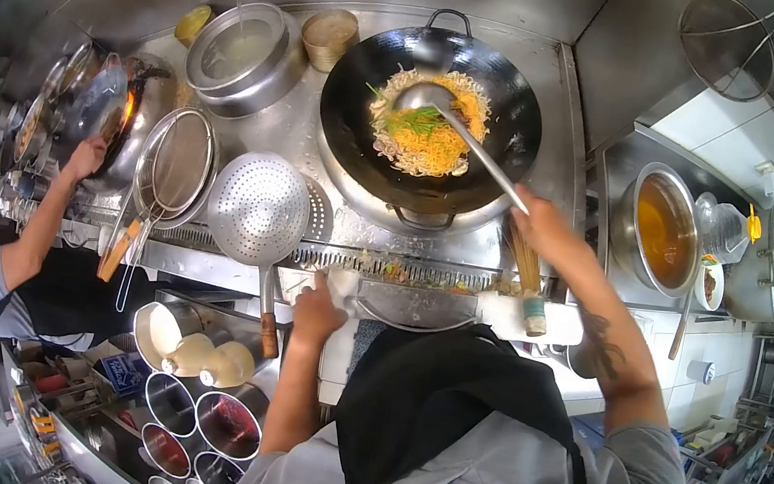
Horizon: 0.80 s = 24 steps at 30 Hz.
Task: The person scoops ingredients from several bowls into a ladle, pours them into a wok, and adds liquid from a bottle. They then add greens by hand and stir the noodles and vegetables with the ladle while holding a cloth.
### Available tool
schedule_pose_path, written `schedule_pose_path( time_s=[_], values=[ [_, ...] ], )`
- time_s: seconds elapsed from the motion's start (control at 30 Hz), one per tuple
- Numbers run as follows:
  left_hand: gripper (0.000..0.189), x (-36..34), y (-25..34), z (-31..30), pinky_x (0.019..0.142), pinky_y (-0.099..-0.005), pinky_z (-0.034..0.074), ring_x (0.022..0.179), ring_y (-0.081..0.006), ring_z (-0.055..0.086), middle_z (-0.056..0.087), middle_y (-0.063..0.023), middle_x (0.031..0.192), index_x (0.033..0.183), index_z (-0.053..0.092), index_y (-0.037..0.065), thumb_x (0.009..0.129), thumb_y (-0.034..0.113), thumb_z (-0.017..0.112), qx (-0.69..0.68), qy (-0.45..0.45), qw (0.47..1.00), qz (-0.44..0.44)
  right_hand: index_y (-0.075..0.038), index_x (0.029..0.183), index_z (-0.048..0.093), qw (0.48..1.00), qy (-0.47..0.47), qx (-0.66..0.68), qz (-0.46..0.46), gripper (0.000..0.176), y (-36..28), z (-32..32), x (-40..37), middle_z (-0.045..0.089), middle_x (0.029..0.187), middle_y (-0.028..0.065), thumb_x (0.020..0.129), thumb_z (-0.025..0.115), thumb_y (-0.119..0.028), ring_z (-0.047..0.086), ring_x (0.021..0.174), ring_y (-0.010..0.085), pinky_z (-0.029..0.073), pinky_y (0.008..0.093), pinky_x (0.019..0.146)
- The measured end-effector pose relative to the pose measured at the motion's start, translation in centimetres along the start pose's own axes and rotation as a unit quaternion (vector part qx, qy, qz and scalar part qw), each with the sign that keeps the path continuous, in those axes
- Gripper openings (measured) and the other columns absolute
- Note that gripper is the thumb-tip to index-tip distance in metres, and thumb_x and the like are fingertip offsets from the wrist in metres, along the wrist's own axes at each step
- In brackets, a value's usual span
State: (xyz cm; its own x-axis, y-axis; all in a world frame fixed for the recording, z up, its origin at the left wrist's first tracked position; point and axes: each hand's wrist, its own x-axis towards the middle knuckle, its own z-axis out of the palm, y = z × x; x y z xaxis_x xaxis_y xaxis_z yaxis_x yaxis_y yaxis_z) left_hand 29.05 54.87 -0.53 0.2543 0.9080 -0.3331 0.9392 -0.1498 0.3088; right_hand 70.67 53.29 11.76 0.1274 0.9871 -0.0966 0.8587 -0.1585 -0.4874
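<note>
Head view: at the far left, a co-worker's hand (89,156) is held up beside a flame (128,112). Farther right, a wire sieve (178,170) is propped near the front of the steel bench (558,158), and a round steel pot (264,101) is set behind it. Just beside the sieve, a perforated scoop (259,207) is laid, its wooden handle (268,333) turned towards the person. Below, metal tubs (231,398) are grouped, with pale bottles (229,365) set near them.

The left hand (320,316) is placed at the bench's front edge, near the scoop's handle; its index finger is extended, but whether anything is gripped by the other fingers cannot be told. Ahead, a black wok (353,135) is set on the bench, and yellow noodles (441,157), pale strips (400,158) and green strips (416,120) are heaped in its middle. Over this heap the bowl of a ladle (496,163) is held, its long handle slanted to the right and gripped by the closed fingers of the right hand (548,229). Below that hand, a bamboo brush (526,269) is rested. Farther right, orange-brown liquid (667,231) is held in a steel bowl (634,231), and a wire strainer (729,43) is seen above.
</note>
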Motion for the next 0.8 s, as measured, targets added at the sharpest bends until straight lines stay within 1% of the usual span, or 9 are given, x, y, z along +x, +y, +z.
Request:
schedule_pose_path(
  time_s=[0.13,0.2,0.23,0.33,0.43,0.57,0.63,0.7,0.8],
  values=[
    [0.072,0.6,0.8,2.6,0.075,-0.0477,0.05,0.086,-0.0444,0.059,0.057,-0.0287,0.094,0.129,0.034,-0.004,0.07,0.016,0.069,-0.049,0.091,0.995,-0.002,0.005,0.125,0.051,0.998,0.045,0.042,-0.034,0.043,1.0,-2.2,-1.4,0.058,0.112,0.0311,0.092,0.055,-0.021,0.059,0.105,0.04,0.047,0.0414,0.089],
    [0.065,0.9,0.4,2.7,0.075,-0.0437,0.052,0.086,-0.039,0.061,0.058,-0.0229,0.095,0.126,0.037,-0.004,0.071,0.009,0.068,-0.083,0.115,0.99,0.007,0.006,0.125,0.051,0.996,0.083,0.037,-0.015,0.043,0.1,-2.6,-1.5,0.063,0.101,0.0285,0.092,0.056,-0.021,0.064,0.092,0.0366,0.05,0.0403,0.082],
    [0.064,0.9,0.1,1.8,0.075,-0.0423,0.052,0.086,-0.0362,0.062,0.058,-0.0205,0.095,0.126,0.037,-0.004,0.071,0.008,0.068,-0.229,0.087,0.969,-0.026,0.006,0.124,0.051,0.994,0.103,0.036,-0.005,0.043,-0.3,-2.9,-1.6,0.065,0.095,0.0272,0.092,0.056,-0.021,0.066,0.086,0.0349,0.051,0.0397,0.079],
    [0.051,1.9,-0.8,0.1,0.074,-0.0363,0.054,0.085,-0.0251,0.064,0.059,-0.01,0.094,0.123,0.041,-0.002,0.079,0.01,0.065,-0.618,-0.025,0.784,-0.045,0.007,0.127,0.048,0.986,0.018,0.107,0.127,0.044,-0.2,-5.1,-1.9,0.064,0.072,0.0178,0.092,0.055,-0.019,0.063,0.059,0.0252,0.05,0.0362,0.059],
    [0.033,2.0,2.8,-0.8,0.074,-0.0388,0.052,0.084,-0.0255,0.063,0.062,-0.0106,0.098,0.116,0.052,0.006,0.09,0.026,0.052,-0.795,-0.123,0.588,-0.084,0.006,0.127,0.047,0.979,0.044,0.16,0.122,0.043,1.1,-4.6,-1.4,0.054,0.056,0.0093,0.092,0.054,-0.018,0.051,0.042,0.0155,0.043,0.032,0.045],
    [0.054,5.2,10.9,-2.8,0.074,-0.0426,0.048,0.081,-0.0249,0.06,0.061,-0.0061,0.092,0.107,0.055,0.015,0.092,0.061,0.033,-0.78,-0.276,0.557,-0.065,0.003,0.126,0.049,0.942,0.078,0.257,0.203,0.04,0.0,-1.2,1.2,0.052,0.06,0.0031,0.093,0.054,-0.018,0.047,0.04,0.0113,0.039,0.0278,0.038],
    [0.058,5.6,16.2,-5.2,0.059,-0.0438,0.05,0.074,-0.0233,0.061,0.062,-0.0038,0.079,0.1,0.055,0.016,0.092,0.065,0.026,-0.786,-0.231,0.551,-0.162,0.001,0.126,0.05,0.915,-0.021,0.349,0.203,0.038,1.8,0.2,1.5,0.05,0.061,0.0013,0.094,0.053,-0.019,0.045,0.039,0.0101,0.037,0.0264,0.036],
    [0.058,7.2,17.7,-3.8,0.073,-0.0488,0.046,0.09,-0.0266,0.055,0.058,-0.0071,0.092,0.103,0.054,0.016,0.088,0.068,0.032,-0.806,-0.214,0.525,-0.171,-0.001,0.124,0.051,0.893,-0.072,0.392,0.21,0.035,1.6,-0.6,1.4,0.049,0.061,0.0003,0.094,0.052,-0.019,0.044,0.039,0.0093,0.035,0.0255,0.034],
    [0.049,7.0,18.2,-4.4,0.076,-0.0477,0.047,0.088,-0.0265,0.055,0.058,-0.0065,0.093,0.101,0.054,0.015,0.089,0.061,0.039,-0.814,-0.191,0.509,-0.203,-0.001,0.111,0.055,0.906,-0.055,0.365,0.208,0.025,0.0,-3.6,1.1,0.049,0.061,0.0003,0.095,0.052,-0.02,0.043,0.039,0.0093,0.034,0.0256,0.033]
  ],
)
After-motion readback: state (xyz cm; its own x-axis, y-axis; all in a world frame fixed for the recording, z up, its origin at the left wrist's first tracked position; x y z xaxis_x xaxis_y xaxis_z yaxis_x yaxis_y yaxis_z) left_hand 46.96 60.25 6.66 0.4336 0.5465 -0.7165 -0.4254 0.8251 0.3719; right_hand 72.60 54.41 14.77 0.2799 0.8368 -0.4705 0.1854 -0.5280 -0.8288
